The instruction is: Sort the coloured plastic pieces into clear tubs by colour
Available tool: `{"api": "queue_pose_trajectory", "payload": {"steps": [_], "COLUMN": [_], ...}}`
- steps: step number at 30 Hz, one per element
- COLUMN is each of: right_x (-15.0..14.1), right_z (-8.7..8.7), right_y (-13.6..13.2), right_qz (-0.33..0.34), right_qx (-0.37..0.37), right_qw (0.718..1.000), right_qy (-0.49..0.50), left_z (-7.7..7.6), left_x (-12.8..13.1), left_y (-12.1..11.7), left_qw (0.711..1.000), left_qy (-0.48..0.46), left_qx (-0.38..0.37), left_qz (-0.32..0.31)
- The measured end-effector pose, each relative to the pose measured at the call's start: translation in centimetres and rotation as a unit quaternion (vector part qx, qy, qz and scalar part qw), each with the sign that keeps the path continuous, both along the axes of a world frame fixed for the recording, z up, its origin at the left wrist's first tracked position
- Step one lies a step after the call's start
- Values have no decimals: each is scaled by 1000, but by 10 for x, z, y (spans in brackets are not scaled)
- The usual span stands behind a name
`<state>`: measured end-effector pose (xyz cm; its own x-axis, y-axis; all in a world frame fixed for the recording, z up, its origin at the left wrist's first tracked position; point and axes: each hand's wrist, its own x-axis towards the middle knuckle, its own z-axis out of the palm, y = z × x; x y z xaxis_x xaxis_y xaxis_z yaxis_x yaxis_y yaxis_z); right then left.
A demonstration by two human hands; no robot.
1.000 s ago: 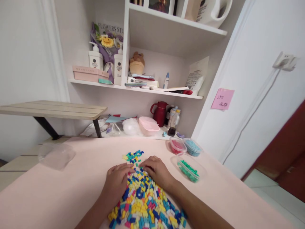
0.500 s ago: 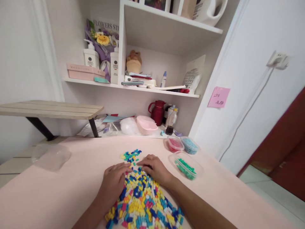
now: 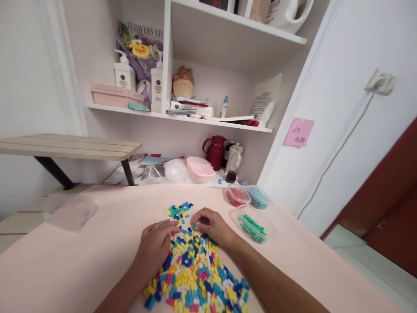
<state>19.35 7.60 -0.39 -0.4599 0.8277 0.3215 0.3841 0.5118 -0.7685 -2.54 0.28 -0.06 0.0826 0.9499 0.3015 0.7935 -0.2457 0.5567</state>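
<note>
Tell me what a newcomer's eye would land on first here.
First the heap of small coloured bricks on the pink table, with the left hand and right hand resting at its far end. Right of them sit three clear tubs: green bricks, red and blue.

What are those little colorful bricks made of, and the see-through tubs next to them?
The little bricks look like hard plastic with a smooth, slightly glossy finish: bright solid colours and crisp molded edges. The tubs seem to be thin clear plastic, since the green pieces show through the walls and the rims catch light. The right hand pinches a green piece; the left hand rests on the pile.
</note>
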Motion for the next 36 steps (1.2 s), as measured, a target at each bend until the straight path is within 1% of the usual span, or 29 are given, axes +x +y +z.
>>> {"api": "queue_pose_trajectory", "payload": {"steps": [2, 4, 6, 8, 9, 11, 13, 14, 16, 19, 21, 23, 24, 26, 28, 30, 32, 34, 36], "right_x": [5, 15, 31, 51, 62, 82, 98, 104, 108, 99, 84, 65, 55, 35, 19, 8, 5, 6, 9], "right_z": [10, 28, 50, 72, 81, 93, 97, 97, 95, 92, 91, 86, 82, 70, 55, 39, 24, 14, 8], "right_y": [1, 3, 4, 4, 3, 0, -3, -5, -6, -7, -6, -7, -7, -8, -10, -11, -11, -10, -8], "right_qz": [-14, -39, -66, -104, -133, -209, -267, -284, -297, -294, -261, -183, -133, -53, -13, 11, 23, 19, 16], "right_qx": [-8, -2, 7, 22, 45, 83, 94, 92, 88, 86, 101, 130, 145, 165, 167, 158, 144, 128, 112], "right_qw": [1000, 999, 998, 992, 982, 941, 906, 897, 890, 891, 908, 939, 953, 969, 975, 977, 977, 977, 979], "right_qy": [26, 26, -2, -70, -128, -252, -316, -327, -334, -334, -312, -261, -230, -176, -148, -144, -158, -171, -169], "left_z": [-1, -4, -7, -11, -13, -14, -14, -14, -13, -13, -14, -14, -13, -10, -7, -4, -3, -3, -5], "left_x": [-1, -2, -4, -5, -6, -7, -7, -7, -7, -7, -6, -5, -5, -4, -3, -2, -1, -1, -1], "left_y": [1, 2, 5, 8, 9, 11, 13, 13, 13, 13, 12, 11, 10, 8, 5, 4, 3, 2, 2], "left_qw": [1000, 1000, 1000, 1000, 999, 999, 999, 1000, 1000, 1000, 999, 999, 999, 999, 1000, 1000, 1000, 1000, 1000], "left_qy": [0, 2, 2, 0, -1, 1, 3, 4, 4, 2, 1, 2, 4, 10, 16, 14, 7, -2, -10], "left_qx": [5, 9, 18, 29, 32, 33, 31, 28, 21, 24, 34, 37, 35, 26, 16, 11, 11, 12, 11], "left_qz": [-2, -3, -6, -10, -11, -10, -7, -8, -8, -5, -5, -10, -13, -16, -10, -6, -6, -7, -8]}}
